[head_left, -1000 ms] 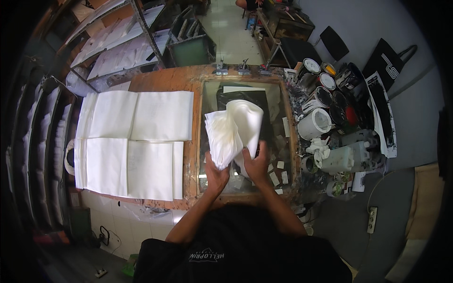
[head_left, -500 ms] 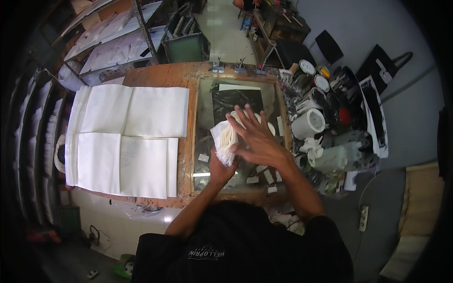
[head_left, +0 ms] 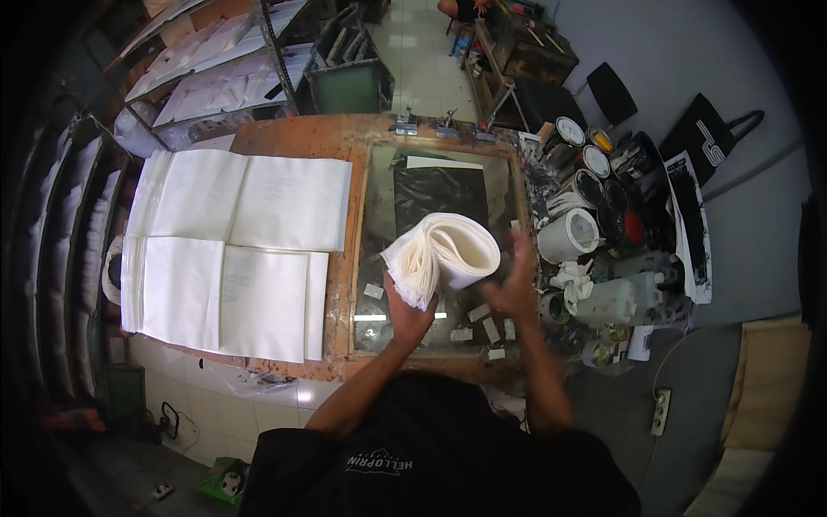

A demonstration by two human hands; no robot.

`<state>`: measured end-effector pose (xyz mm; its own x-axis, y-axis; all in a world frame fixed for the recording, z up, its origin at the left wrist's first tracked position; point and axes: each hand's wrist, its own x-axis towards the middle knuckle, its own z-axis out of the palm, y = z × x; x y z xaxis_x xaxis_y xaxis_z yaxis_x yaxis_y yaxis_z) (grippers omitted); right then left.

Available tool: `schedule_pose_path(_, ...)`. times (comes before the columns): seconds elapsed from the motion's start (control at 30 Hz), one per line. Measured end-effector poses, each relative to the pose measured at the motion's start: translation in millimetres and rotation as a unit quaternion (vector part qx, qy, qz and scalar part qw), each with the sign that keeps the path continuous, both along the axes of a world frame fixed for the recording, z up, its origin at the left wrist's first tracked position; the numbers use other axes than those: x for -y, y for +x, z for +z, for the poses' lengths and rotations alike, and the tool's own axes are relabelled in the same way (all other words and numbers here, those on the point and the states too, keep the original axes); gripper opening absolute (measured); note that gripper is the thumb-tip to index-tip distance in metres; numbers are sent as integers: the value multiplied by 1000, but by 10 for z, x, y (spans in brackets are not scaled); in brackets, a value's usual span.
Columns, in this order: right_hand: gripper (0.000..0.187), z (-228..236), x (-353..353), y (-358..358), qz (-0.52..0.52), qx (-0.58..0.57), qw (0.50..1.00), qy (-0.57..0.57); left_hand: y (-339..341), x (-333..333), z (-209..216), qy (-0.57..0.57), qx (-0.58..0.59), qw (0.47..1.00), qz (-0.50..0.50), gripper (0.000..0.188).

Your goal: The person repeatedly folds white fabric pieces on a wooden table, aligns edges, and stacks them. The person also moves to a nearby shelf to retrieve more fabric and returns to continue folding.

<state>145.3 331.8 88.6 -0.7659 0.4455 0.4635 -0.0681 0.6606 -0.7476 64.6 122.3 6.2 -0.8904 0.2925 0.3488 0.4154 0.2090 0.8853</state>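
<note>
right hand [head_left: 517, 289]: motion-blurred beside the paper roll [head_left: 444, 256]
left hand [head_left: 408, 314]: fingers hidden under that roll

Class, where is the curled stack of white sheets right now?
In the head view, centre: the curled white stack is gripped from below by the left hand, over the glass-topped frame.

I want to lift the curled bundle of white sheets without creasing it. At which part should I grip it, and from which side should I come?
Probably at the loose lower edges of the white sheet bundle, coming from below on the person's side. There the layers lie flat together, and the left hand already pinches them there. The upper part bends into an open roll, which a squeeze could crease. The right hand is beside the roll, blurred.
</note>
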Motion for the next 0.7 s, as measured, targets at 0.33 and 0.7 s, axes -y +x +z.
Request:
schedule_pose_path(0.33, 41, -666, 291, -270, -133, 159, 970, -123, -619, 584, 547, 43, 360, 932, -19, 72)
schedule_pose_path(0.7, 73, -686, 725, -364, -197, 300, 908, 217, -520, 620, -103, -148, 321, 935, 39, 111)
